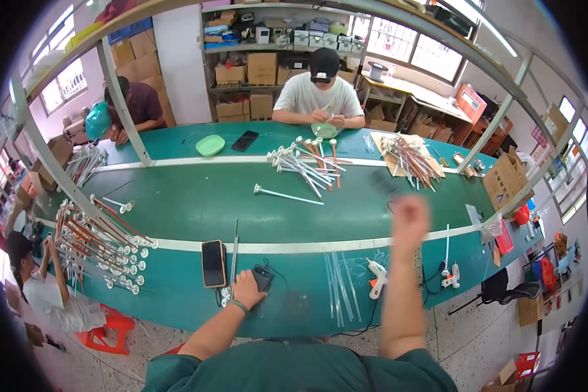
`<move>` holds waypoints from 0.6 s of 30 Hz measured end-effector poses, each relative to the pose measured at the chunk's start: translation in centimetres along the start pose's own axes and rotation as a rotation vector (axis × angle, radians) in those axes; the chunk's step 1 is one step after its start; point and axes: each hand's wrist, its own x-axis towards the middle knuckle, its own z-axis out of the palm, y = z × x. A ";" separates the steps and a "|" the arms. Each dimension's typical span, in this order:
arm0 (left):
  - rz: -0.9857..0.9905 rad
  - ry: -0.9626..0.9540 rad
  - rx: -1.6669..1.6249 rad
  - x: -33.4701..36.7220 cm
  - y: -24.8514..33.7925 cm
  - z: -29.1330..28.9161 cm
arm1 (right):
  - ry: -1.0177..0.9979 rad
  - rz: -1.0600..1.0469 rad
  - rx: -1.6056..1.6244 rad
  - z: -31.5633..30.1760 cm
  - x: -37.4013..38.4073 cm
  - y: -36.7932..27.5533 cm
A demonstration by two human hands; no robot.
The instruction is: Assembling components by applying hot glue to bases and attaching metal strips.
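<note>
A: Start at your left. What's at nine o'clock on the table [196,209]?

B: A heap of rods [98,245] with white round ends, fanned out near the table's edge. A person in a white top sits just beyond it, below the edge.

A: And closer in?

B: A phone [213,263] lies flat at about seven o'clock, with a thin metal rod [233,255] right beside it. Your left hand [248,287] sits just right of that, palm down, fingers loosely curled over a small black box [262,277] with a cord. It covers the box rather than gripping it tight.

A: The middle?

B: Clear tubes [340,287] lie side by side at six o'clock. One single rod [287,195] lies alone mid-table, with a loose pile of rods [305,163] behind it at twelve o'clock, in front of a person in a white shirt and dark cap. A green dish [210,145] and another phone [245,140] lie at eleven.

A: And your right?

B: A white glue gun [377,277] lies at five o'clock. Your right hand [409,219] is raised above the table and blurred; I cannot tell whether it is wide or closed, or holds anything.
</note>
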 end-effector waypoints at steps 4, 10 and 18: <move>-0.015 -0.009 -0.021 0.4 -0.2 0.8 | 0.463 -0.465 -0.109 -6.9 17.8 -9.5; -0.021 0.024 -0.047 0.0 -0.1 0.7 | 0.319 -0.398 -1.022 -7.0 33.8 -12.9; -0.003 0.091 -0.090 -0.7 0.5 0.6 | 0.052 -0.387 -0.206 -1.8 20.9 -6.7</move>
